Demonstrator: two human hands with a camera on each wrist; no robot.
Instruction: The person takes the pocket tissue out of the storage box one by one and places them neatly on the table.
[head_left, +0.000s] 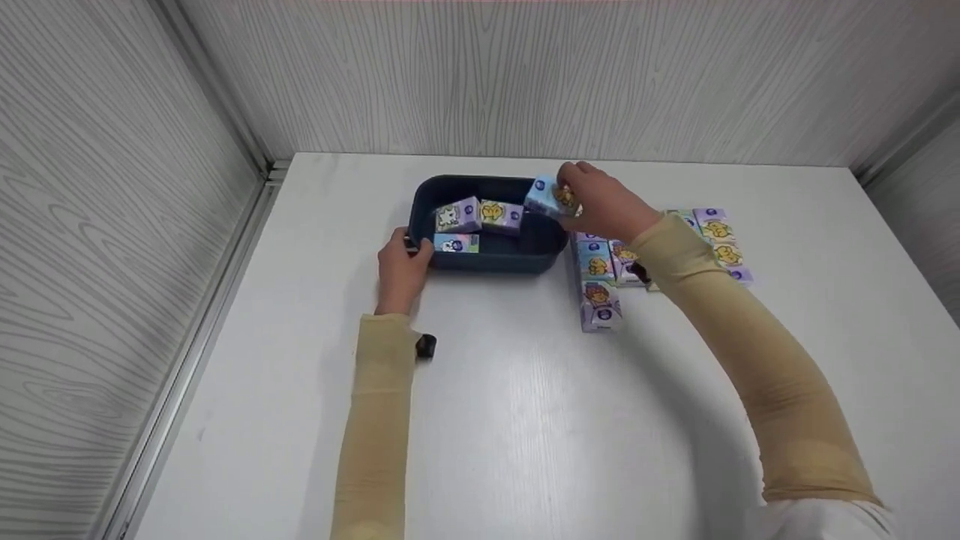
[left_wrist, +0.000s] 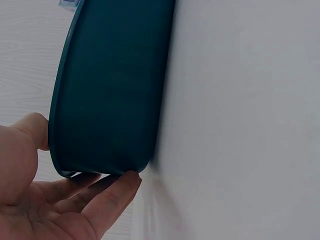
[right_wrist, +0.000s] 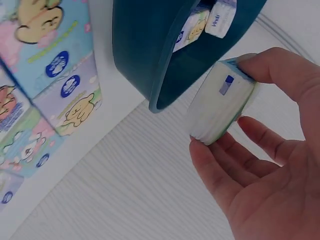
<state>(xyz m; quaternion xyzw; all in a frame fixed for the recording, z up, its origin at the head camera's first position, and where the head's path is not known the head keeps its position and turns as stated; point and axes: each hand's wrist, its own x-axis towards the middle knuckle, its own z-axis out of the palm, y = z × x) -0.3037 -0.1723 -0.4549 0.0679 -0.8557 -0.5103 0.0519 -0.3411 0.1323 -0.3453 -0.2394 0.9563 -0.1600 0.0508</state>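
In bin (head_left: 495, 262), three packs (head_left: 501, 214), in right hand (head_left: 606, 202), one pack (head_left: 546, 198)

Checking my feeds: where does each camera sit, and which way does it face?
Head: worn on the head, facing forward and down at the table; left hand, right hand, sleeves show.
Left wrist: on that wrist, facing the dark bin's outer side; the left hand shows.
Right wrist: on that wrist, facing a held pack near the bin; the right hand shows.
Shared: both wrist views show the bin.
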